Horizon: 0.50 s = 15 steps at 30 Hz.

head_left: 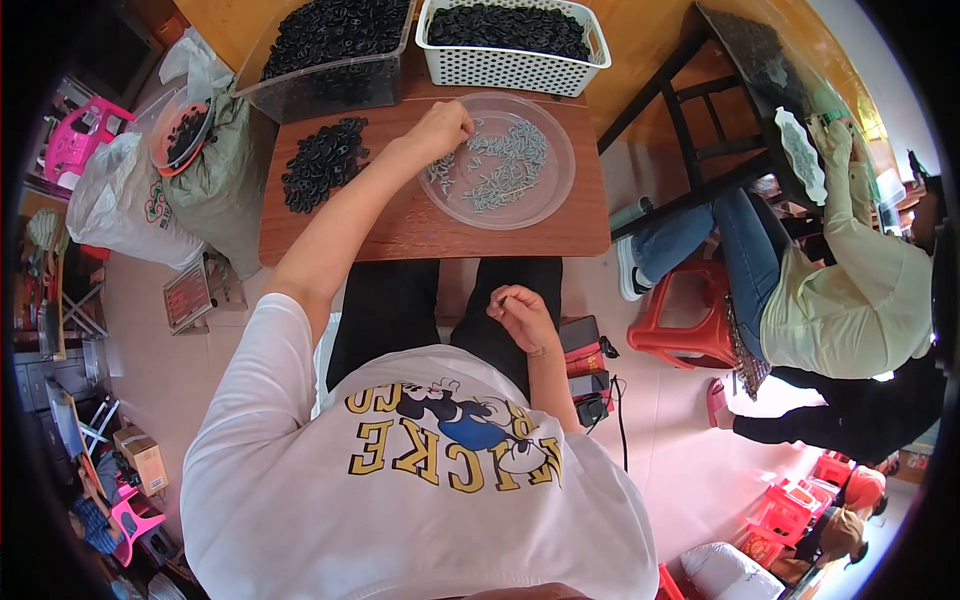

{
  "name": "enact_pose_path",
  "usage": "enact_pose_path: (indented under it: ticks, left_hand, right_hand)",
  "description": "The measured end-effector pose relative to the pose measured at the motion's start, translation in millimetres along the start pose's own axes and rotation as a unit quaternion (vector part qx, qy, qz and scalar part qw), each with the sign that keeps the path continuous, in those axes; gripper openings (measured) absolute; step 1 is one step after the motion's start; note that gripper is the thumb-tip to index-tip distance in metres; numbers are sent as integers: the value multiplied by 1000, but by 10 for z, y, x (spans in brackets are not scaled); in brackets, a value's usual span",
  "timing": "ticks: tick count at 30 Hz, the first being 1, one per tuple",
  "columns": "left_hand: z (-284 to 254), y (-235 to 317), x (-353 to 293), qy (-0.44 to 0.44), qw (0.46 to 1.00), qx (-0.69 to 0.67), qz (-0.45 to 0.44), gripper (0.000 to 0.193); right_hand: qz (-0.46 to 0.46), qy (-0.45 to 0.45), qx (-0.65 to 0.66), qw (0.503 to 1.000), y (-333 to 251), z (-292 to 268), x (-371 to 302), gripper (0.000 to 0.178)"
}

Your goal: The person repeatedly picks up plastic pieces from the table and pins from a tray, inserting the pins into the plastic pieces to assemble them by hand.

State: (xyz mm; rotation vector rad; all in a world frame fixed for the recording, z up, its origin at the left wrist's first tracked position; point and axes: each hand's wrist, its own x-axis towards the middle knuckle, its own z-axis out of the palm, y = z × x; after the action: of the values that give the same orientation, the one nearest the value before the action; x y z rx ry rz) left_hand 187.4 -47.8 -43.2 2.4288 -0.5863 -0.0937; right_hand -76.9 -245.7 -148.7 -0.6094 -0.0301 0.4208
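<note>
Over the left part of a round clear plastic tray [562,190], my left hand [443,128] reaches down with its fingers curled together. Whatever lies between those fingertips is hidden. Many small grey screws [512,165] are spread in the tray beside this hand. My right hand [522,318] is held above my lap, thumb and fingers closed in a pinch. A small dark piece [504,300] shows at its fingertips, too small to make out fully. Left of the tray, under my left forearm, a pile of small black plastic parts [322,165] lies on the wooden table [400,235].
At the table's back stand a clear bin [330,85] and a white perforated basket [510,70], both full of black parts. Sacks [225,180] with a bowl [180,135] stand at left. A co-worker [840,290] sits at right on a red stool [690,320].
</note>
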Motion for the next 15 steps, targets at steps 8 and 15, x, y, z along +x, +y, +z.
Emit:
enact_pose_path:
  ticks: [8,15]
  left_hand:
    - [-185,139,-93,-122,992,9,8,15]
    - [158,31,32,-33,982,44,178,19]
  right_hand:
    - [-7,-16,72,997,-39,-75,41,8]
    - [-3,-22,90,996,-39,-60,104,8]
